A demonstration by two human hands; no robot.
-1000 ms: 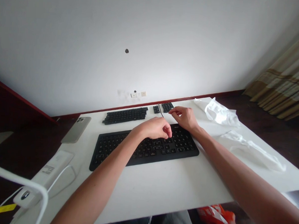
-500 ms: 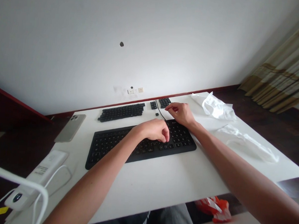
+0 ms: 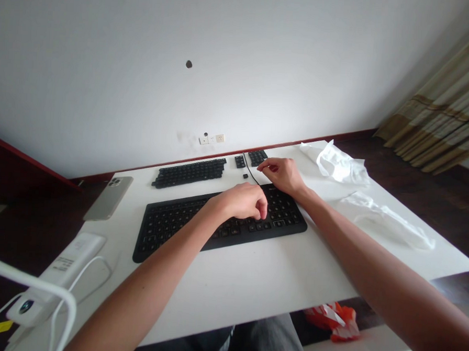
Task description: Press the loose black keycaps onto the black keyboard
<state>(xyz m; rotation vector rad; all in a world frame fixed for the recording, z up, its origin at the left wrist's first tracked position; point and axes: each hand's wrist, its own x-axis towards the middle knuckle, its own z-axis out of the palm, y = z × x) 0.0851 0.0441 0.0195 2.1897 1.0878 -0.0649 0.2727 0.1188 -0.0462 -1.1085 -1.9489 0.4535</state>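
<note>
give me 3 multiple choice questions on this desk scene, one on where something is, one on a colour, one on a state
1. Where does the phone lie?
A. on the keyboard
B. at the table's left edge
C. under the plastic bags

2. What colour is the keyboard under the hands?
A. white
B. red
C. black

3. How is the left hand?
A. fingers curled down onto the keys
B. flat, palm up
C. raised off the table, holding the phone

Answers: 1 B, it rests by the left edge of the table. 2 C, frame and keys are black. 3 A, its curled fingertips meet the keys, while the right hand pinches something small behind the keyboard.
</note>
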